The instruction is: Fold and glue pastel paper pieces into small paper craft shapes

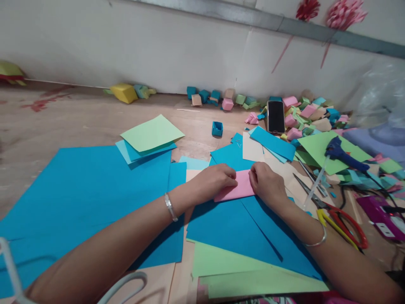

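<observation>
A flat, rectangular piece of pink paper [243, 182] lies between the two hands, over blue paper sheets [234, 230]. At the pink paper's left, the left hand [218, 179] holds it with bent fingers; at its right end, the right hand [267, 181] holds it likewise. Beyond the pink paper stands a small, open-topped blue paper box [217, 129].

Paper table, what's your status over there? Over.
Left hand, right hand: both on pink paper. Pink paper: over blue sheets. Scissors: beside right forearm, off the pink paper.
</observation>
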`<state>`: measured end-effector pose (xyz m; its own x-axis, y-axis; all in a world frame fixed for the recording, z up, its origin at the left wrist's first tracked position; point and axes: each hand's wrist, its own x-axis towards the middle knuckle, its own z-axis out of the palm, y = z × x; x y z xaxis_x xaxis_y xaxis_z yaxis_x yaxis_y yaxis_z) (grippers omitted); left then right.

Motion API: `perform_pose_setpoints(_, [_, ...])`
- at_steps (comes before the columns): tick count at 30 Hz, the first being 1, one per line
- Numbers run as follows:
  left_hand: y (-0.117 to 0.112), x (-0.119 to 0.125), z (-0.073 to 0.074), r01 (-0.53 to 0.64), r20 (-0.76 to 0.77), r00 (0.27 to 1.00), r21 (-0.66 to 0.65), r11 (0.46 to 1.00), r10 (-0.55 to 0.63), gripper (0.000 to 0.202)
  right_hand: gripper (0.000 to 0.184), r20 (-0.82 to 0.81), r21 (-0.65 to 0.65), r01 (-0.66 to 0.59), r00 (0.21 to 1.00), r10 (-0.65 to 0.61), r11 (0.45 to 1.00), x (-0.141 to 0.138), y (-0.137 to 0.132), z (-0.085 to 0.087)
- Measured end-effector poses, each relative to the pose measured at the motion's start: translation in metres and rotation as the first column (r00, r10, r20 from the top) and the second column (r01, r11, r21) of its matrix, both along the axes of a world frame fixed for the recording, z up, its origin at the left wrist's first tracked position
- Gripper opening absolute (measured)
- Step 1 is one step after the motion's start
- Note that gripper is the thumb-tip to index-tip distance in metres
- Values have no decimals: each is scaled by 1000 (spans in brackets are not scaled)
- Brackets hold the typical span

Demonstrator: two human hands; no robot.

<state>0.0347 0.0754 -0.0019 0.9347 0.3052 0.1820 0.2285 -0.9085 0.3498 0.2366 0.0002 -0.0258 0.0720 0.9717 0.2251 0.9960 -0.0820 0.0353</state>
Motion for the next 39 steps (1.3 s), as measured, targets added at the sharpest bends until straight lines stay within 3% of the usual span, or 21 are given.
perform_pose_setpoints(3, [1, 2, -2, 28, -13, 1000, -29, 999, -29, 19, 14, 30, -3, 2, 1000, -2, 1000, 0, 0, 0])
perform_pose_setpoints(8, [-2, 8, -10, -82, 18, 996, -4, 997, 82, 17, 18, 88, 11, -9, 996, 8, 1000, 0, -2, -2])
perform_pose_setpoints(12, [-1, 8, -14, -16, 21, 1000, 106, 994, 14, 20, 22, 138, 20, -52, 989, 48, 998, 2, 1, 1])
perform_pose_setpoints(16, [2, 6, -10, 21, -20, 1000, 80, 997, -19, 24, 23, 194, 1, -96, 976, 94, 995, 3, 0, 13])
perform_pose_setpoints(19, [4, 5, -7, 27, -44, 999, 37, 999, -26, 27, 18, 267, -55, -185, 944, 193, 981, -5, -17, 24])
perform_pose_setpoints(21, [5, 5, -8, 31, -42, 999, 27, 999, -30, 29, 32, 378, -127, -307, 864, 333, 943, -15, -38, 28])
perform_pose_setpoints(25, [5, 4, -10, 40, -20, 999, 28, 999, -39, 32, 49, 453, -214, -365, 785, 423, 906, -30, -75, 28])
perform_pose_setpoints(32, [6, 5, -10, 36, -34, 999, 28, 999, -35, 36, 43, 507, -199, -291, 787, 352, 936, -11, -84, 23])
perform_pose_setpoints(39, [6, 5, -12, 40, -34, 999, 32, 999, -39, 36, 29, 496, -192, -219, 819, 287, 957, 8, -82, 39])
